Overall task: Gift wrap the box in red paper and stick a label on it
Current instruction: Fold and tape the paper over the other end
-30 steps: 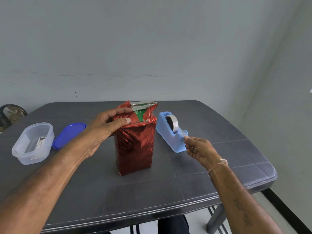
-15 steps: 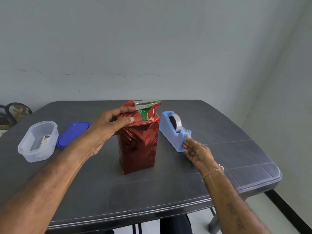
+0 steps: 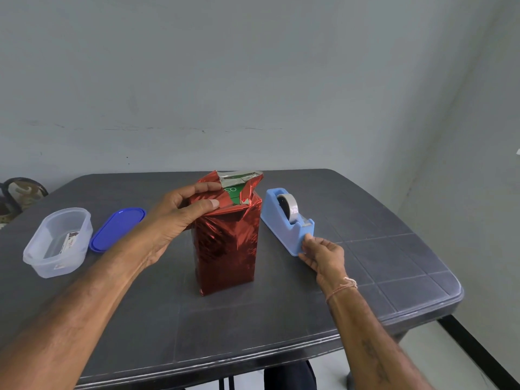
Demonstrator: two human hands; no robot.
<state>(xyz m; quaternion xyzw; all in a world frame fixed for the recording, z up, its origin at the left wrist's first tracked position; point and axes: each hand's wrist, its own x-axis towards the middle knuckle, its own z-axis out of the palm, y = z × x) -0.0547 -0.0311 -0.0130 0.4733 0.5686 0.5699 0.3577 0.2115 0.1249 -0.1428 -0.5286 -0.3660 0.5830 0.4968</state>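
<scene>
**Top flap pinned while the other hand goes for tape**

The box [image 3: 235,193] stands upright near the middle of the table [image 3: 253,319]. Red paper [image 3: 225,249] covers its sides. Its top is not closed: green card shows between raised flaps with silver undersides.

The left hand [image 3: 180,218] pinches the near flap at the box's top left corner, thumb on the front and fingers over the fold. This likely stops the stiff foil from springing open before it is fixed.

Just right of the box is the tape dispenser [image 3: 284,220], with its cutter end pointing toward the person. The right hand [image 3: 323,254] grasps that near end with curled fingertips, probably to steady it or draw it closer. No strip of tape is visible.

Left of the box, well apart, lie a blue lid [image 3: 118,229] and beyond it a clear tub [image 3: 56,243] holding what may be labels.

In front of the box there is bare tabletop up to the near edge. To its right, the dispenser leaves only a narrow gap, so the right-hand flap has little room to fold outward.
</scene>
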